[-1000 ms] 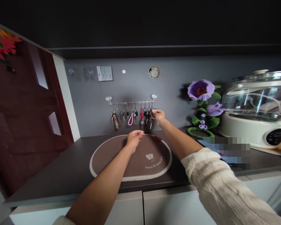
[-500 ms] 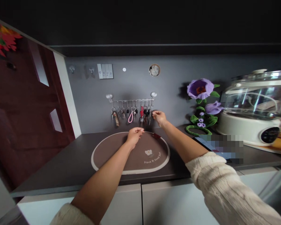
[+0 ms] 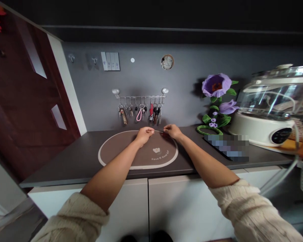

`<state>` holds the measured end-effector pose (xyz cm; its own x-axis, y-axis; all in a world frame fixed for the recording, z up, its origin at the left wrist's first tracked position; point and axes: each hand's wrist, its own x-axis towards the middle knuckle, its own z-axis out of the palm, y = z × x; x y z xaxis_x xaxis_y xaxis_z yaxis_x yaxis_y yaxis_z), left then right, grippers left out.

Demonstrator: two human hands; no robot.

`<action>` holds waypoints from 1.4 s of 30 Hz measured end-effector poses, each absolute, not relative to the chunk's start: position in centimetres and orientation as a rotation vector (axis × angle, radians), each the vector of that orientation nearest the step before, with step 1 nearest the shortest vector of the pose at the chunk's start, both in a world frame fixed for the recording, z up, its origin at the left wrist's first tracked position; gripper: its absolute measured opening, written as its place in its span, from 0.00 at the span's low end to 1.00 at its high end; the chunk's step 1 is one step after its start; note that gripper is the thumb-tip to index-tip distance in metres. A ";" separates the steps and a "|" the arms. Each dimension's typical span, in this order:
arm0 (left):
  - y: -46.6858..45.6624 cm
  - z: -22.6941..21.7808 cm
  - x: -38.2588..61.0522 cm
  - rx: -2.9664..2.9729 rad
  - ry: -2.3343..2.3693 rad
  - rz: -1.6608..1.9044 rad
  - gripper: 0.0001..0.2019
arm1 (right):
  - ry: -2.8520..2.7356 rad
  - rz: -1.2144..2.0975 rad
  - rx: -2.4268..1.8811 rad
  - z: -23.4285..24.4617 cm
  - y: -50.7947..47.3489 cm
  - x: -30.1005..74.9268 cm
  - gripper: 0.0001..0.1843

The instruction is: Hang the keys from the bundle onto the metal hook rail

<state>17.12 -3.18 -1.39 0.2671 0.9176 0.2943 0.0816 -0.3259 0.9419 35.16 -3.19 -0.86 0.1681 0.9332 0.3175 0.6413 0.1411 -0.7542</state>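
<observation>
A dark grey countertop (image 3: pixel 65 161) carries a brown oval placemat (image 3: pixel 116 151) with a cream border, its print seemingly reading "Have a good day" beneath a small flower. Above the mat's far edge, the left hand (image 3: pixel 144 136) and right hand (image 3: pixel 173 131) are close but apart, pinching toward a thin strand (image 3: pixel 158 130) between them; I cannot tell whether they grip it.

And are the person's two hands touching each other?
Apart. The head view shows a plain gap between the fingertips of the left hand and the right hand, above the oval brown mat.
</observation>
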 end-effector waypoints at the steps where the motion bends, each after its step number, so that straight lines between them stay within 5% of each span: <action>1: -3.1 -1.5 17.1 1.657 0.942 1.173 0.07 | -1.601 0.409 -1.599 -1.0 -3.4 35.2 0.06; 19: -2.8 -2.0 17.2 1.704 0.970 1.143 0.04 | -1.989 -0.065 -1.771 -0.4 -4.2 34.7 0.09; 42: -2.6 -1.9 17.3 1.797 0.951 1.241 0.07 | -1.658 0.591 -1.301 0.0 -4.8 33.3 0.10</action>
<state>17.27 -2.58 -1.93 0.2569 0.8784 0.4030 0.1603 -0.4499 0.8786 33.27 -4.81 0.01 -0.0212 0.9314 0.3635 0.4910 0.3264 -0.8077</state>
